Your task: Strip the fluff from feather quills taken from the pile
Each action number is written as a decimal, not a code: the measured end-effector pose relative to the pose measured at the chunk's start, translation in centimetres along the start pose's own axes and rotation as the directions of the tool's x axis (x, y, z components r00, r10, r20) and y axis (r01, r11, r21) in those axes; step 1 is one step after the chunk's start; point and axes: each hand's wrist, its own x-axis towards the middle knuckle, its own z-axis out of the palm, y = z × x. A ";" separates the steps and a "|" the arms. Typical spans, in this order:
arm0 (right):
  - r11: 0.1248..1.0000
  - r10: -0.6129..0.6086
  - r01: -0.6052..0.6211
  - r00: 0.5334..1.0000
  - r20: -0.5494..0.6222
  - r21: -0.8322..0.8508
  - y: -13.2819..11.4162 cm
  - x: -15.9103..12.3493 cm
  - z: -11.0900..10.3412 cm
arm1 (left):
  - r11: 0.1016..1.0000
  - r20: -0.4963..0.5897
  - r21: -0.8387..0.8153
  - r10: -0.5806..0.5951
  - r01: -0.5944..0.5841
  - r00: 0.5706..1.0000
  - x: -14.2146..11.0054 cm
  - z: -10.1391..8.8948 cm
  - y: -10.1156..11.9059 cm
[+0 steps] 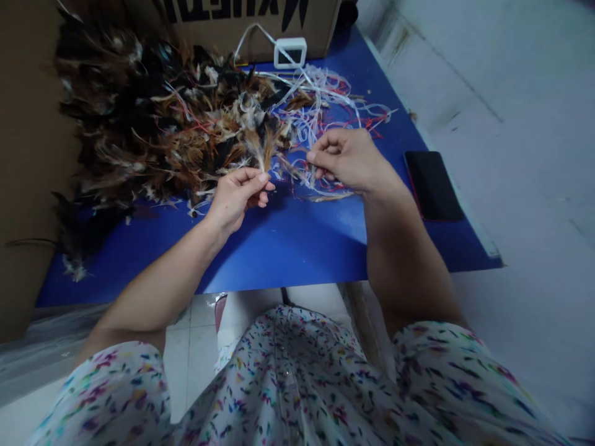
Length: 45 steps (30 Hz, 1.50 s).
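Note:
Between thumb and fingers, my left hand (244, 195) pinches the base of a small bunch of brown and pale feathers (261, 152), tips pointing away from me. To its right, my right hand (346, 158) is closed in a pinch above the scattered ribbons; a thin brownish feather (312, 170) shows at its fingertips, though its hold is hard to make out. A large heap of brown, black and white feathers (176, 124) covers the left and back of the blue table (288, 248). White and red ribbon strips (325, 93) lie tangled beyond my right hand.
A cardboard box (209, 31) with black lettering stands at the back, a small white-framed device (290, 53) before it. Another cardboard surface (28, 155) rises at the left. A dark phone (434, 186) lies near the right edge, beside the pale wall (525, 155).

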 end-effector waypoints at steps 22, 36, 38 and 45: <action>0.903 -0.182 0.140 0.981 0.065 0.407 1.5 0.0 3.3 | 0.992 0.102 -0.005 -0.128 0.130 0.986 -1.0 0.6 0.2; 0.928 -0.139 0.049 0.965 0.223 0.369 1.1 -0.7 3.9 | 0.999 0.068 -0.005 -0.050 0.050 0.996 -0.7 0.3 0.0; 0.931 -0.141 0.050 0.963 0.230 0.361 1.1 -0.7 4.3 | 0.998 0.072 -0.002 -0.055 0.055 0.996 -0.7 0.3 0.0; 0.944 -0.168 0.116 0.975 0.148 0.310 1.3 -0.3 3.6 | 0.993 0.058 -0.001 -0.119 0.119 0.991 -0.8 0.6 0.5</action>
